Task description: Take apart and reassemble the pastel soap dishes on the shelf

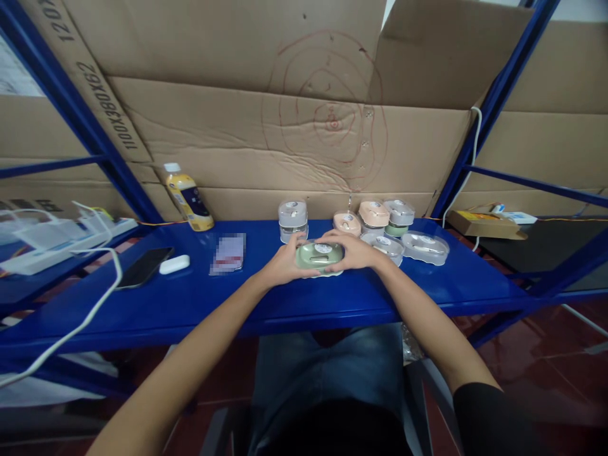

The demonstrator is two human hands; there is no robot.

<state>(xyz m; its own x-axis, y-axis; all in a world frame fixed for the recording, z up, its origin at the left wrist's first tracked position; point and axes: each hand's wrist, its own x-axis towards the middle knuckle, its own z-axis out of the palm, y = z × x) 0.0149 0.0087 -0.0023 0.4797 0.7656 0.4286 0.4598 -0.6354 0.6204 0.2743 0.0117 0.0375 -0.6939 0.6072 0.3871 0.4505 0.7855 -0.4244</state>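
At the middle of the blue table, an oval green plastic box (319,254) with a round sticker on its see-through top sits between my hands. My left hand (284,261) wraps its left end, thumb at the near side. Around the right end curls my right hand (357,251), fingers over the far edge. Just behind my left hand stands a stack of clear grey boxes (293,218) of the same kind. Close by on the right are a peach box (346,223) and a clear box (387,247), the latter partly hidden by my right hand.
More boxes are at the back right: a peach-topped stack (374,214), a grey-over-green stack (399,215) and a clear box (426,247). Leftward lie a blurred packet (228,253), a white case (175,264) and a phone (146,267). A yellow bottle (190,199) stands behind. Cardboard (228,133) backs the table.
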